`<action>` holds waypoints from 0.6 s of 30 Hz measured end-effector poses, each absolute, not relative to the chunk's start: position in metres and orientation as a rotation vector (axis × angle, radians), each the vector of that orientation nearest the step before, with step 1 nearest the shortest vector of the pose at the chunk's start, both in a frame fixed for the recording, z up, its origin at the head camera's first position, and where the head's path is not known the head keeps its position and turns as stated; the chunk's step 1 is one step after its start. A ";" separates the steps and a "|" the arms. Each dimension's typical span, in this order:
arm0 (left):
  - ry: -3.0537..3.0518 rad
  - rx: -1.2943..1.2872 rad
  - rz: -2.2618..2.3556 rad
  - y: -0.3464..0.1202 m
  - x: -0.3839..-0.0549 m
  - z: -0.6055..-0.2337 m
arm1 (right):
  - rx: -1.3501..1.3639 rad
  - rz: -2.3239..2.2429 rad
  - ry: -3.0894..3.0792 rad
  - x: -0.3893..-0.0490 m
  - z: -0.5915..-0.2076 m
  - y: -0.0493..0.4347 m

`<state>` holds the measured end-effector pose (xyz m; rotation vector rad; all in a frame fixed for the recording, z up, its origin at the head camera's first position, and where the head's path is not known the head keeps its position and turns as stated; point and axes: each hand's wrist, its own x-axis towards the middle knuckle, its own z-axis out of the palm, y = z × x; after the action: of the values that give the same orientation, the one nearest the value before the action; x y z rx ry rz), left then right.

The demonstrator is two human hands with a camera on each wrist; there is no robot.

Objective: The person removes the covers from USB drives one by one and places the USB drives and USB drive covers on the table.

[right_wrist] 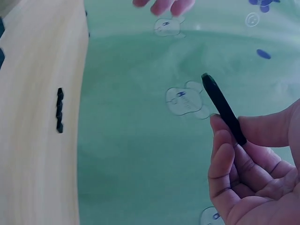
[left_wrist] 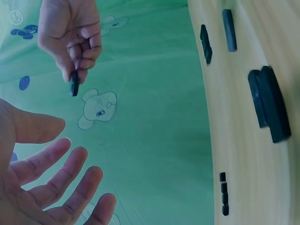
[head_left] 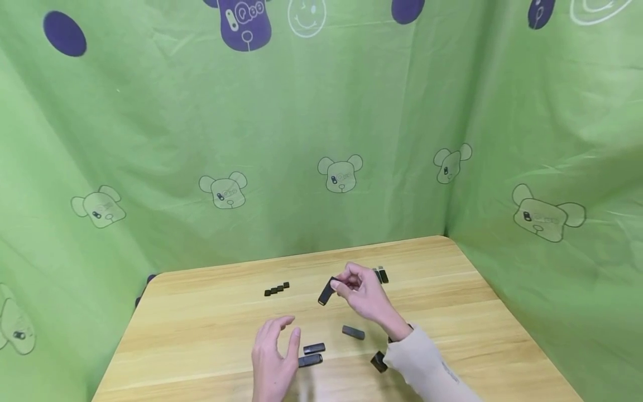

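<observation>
At lower centre of the head view, the left hand [head_left: 273, 357] has its fingers parted, near two black sticks [head_left: 310, 360] on the table [head_left: 191, 324]. Above it lie four small black caps [head_left: 273, 291]. Right of centre, the right hand [head_left: 369, 296] pinches a raised dark stick [head_left: 326, 293]. Below lie a grey stick [head_left: 353, 333] and, beside the sleeve [head_left: 427, 363], a black block [head_left: 378, 362]; farther right, flash drives [head_left: 384, 276] sit partly hidden.

Green fabric walls [head_left: 392, 106] fill the upper frame & both sides, w/ soft folds + a darker corner right of ctr. Row of outlined bear heads [head_left: 341, 177] across mid frame; purple printed figure [head_left: 246, 30] & white smiley [head_left: 306, 17] up top, left of ctr — purple oval [head_left: 65, 33] upper L. Light wood-grain tabletop [head_left: 201, 324], rounded far corners — lower ctr. Light's soft, approx. even.
</observation>
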<state>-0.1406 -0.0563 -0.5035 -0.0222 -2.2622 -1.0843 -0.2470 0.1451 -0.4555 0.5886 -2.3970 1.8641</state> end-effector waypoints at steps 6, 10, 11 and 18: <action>-2.189 -0.151 -1.049 -0.048 -0.145 -0.498 | 0.647 1.811 -2.403 -0.235 -0.445 0.145; -2.136 -0.243 -1.043 -0.041 -0.149 -0.490 | 0.672 1.799 -2.396 -0.227 -0.439 0.143; -2.126 -0.263 -1.043 -0.039 -0.149 -0.488 | 0.678 1.798 -2.395 -0.225 -0.438 0.143; -2.099 -0.309 -1.046 -0.032 -0.152 -0.478 | 0.710 1.803 -2.392 -0.214 -0.432 0.140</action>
<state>-0.1521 -0.0315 -0.4778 -0.3087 -2.0985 -1.0456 -0.2142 0.1403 -0.4323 0.7097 -2.3925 1.8026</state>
